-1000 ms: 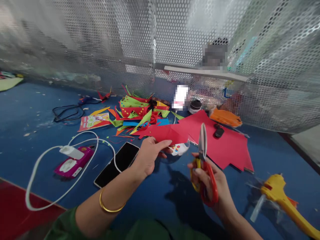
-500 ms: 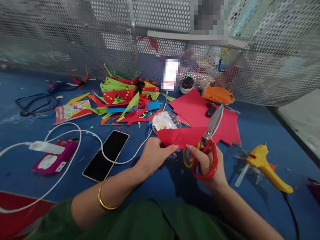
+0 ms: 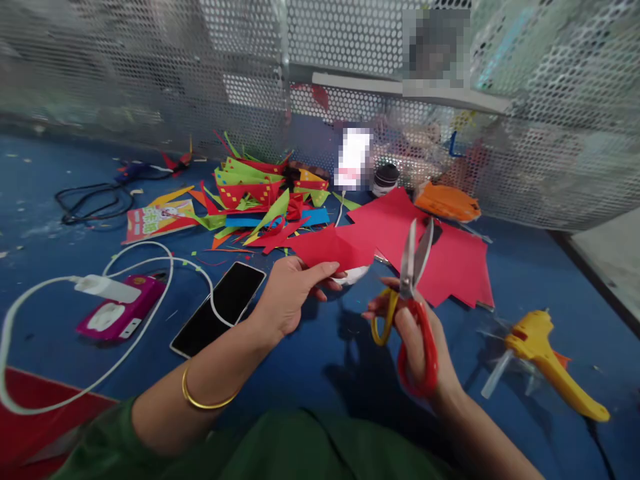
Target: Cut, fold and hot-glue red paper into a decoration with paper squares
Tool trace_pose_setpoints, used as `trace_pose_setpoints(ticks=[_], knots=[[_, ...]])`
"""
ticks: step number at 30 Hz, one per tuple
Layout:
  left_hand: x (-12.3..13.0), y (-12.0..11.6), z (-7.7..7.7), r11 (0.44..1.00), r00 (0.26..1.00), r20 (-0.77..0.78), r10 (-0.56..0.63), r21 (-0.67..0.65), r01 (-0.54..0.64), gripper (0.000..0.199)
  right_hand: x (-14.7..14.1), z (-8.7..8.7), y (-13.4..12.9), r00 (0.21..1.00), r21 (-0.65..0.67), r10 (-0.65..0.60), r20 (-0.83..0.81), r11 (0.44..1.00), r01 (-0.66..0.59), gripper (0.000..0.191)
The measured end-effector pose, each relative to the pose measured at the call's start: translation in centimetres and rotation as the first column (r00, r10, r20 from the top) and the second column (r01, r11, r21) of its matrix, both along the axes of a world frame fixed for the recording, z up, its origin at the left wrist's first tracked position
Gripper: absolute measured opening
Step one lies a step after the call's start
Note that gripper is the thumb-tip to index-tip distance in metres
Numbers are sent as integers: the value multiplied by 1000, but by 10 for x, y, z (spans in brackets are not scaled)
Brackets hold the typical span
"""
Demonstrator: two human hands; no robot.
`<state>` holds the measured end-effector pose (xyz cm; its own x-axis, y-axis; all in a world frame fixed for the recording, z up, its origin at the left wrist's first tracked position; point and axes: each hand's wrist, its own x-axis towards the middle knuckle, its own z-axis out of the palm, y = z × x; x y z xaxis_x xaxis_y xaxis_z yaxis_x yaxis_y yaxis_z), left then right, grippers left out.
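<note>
A piece of red paper is pinched between the thumb and fingers of my left hand, in front of the dish, which it partly covers. My right hand has its fingers in the handles of the scissors, one red and one yellow. The blades point away from me and stand slightly apart, with nothing between them. They are to the right of the held paper, not touching it. Larger red sheets lie behind and to the right of the scissors.
Colourful paper scraps are heaped at the back left. A black phone, white cable and purple power strip lie left; a yellow glue gun lies right. A perforated metal screen closes off the back.
My right hand has let go of the red paper and moved away from it. The scissor blades have opened. My left hand has shifted left with the paper. The view has shifted slightly.
</note>
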<state>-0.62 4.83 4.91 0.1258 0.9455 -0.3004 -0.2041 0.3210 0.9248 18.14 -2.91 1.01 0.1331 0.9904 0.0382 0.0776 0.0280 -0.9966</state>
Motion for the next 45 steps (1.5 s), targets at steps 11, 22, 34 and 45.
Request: trace_pose_setpoints(ticks=[11, 22, 34, 45], knots=[[-9, 4, 8, 972, 970, 87, 227, 46, -232, 11, -1, -14, -21, 912, -127, 388, 134, 919, -373, 64], [7, -5, -4, 995, 995, 1, 99, 20, -99, 12, -7, -5, -21, 913, -205, 399, 79, 903, -377, 68], [12, -9, -3, 997, 997, -27, 74, -3, -74, 10, -10, -4, -22, 919, -220, 394, 6, 897, -383, 70], [13, -13, -2, 996, 994, -57, 89, 23, -88, 8, -11, -5, -23, 933, -216, 360, 10, 912, -349, 75]])
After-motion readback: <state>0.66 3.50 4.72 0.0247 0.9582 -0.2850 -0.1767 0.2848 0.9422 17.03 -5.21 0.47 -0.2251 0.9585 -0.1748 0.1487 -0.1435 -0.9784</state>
